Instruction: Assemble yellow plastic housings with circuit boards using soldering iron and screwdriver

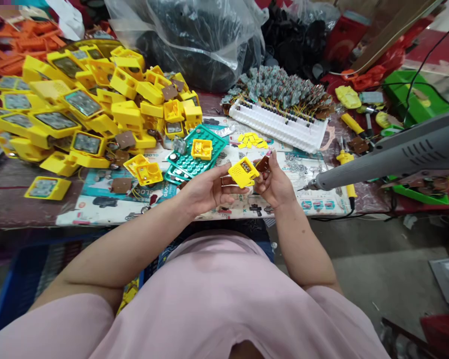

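Yellow casing [243, 172], tilted between both hands
Left hand [208, 192] curls at its left edge, grip unclear; right hand [273, 183], clamped on a brown board [263, 163], meets its right.

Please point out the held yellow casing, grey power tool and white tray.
Yellow casing [242, 173], head view: broad face.
Grey power tool [389, 160], head view: its body.
White tray [279, 128], head view: front side.

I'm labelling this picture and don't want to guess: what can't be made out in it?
All in the head view:
- Yellow case: far side turned away from the camera.
- Brown board: partly covered by the right hand.
- Plastic bag: contents blurred by its folds.
- Grey tool: rear cut off by the right edge.
- Printed sheet: finest lettering too small.
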Demonstrator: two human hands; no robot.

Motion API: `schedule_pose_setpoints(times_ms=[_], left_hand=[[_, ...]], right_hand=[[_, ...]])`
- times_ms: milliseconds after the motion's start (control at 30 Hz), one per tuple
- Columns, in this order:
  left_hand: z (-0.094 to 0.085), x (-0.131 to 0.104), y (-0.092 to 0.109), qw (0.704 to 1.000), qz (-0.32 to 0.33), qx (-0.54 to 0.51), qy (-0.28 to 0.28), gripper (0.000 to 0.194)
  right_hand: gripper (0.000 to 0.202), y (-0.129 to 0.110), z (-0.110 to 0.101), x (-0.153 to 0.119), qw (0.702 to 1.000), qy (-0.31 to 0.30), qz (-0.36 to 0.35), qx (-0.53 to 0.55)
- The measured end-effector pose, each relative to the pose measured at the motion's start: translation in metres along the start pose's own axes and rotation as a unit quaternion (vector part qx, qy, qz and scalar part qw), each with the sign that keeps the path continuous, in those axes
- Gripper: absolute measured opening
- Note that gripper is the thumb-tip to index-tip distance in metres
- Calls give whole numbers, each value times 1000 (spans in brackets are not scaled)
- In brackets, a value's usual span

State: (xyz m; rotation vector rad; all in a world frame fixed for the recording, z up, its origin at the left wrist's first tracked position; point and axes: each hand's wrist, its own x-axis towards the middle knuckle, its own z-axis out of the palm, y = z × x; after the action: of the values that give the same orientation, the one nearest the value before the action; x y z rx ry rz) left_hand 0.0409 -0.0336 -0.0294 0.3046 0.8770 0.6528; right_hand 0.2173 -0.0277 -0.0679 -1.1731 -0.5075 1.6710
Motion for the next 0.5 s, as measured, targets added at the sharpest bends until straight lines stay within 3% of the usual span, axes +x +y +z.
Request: schedule_pose_setpoints(times_ms=[167,267,333,433,500], left_hand=[[-6,1,-1,997,55,46,15,20],[-17,0,-3,973,145,180,3,29],[-23,-3,-3,918,217,332,-1,42],[-28,-8,0,791,305,531,-1,51],[-29,-11,3,715,349,606,6,48]], right_hand=[[59,0,-2,-3,1000,-7,-6,-23],[61,2,-3,-4,999,-10,-27,-34],[62,3,-3,-5,998,-5,-48,-41],[64,4,-2,-7,994,9,-83,-67],[65,3,-3,-9,991,8,-95,-94]])
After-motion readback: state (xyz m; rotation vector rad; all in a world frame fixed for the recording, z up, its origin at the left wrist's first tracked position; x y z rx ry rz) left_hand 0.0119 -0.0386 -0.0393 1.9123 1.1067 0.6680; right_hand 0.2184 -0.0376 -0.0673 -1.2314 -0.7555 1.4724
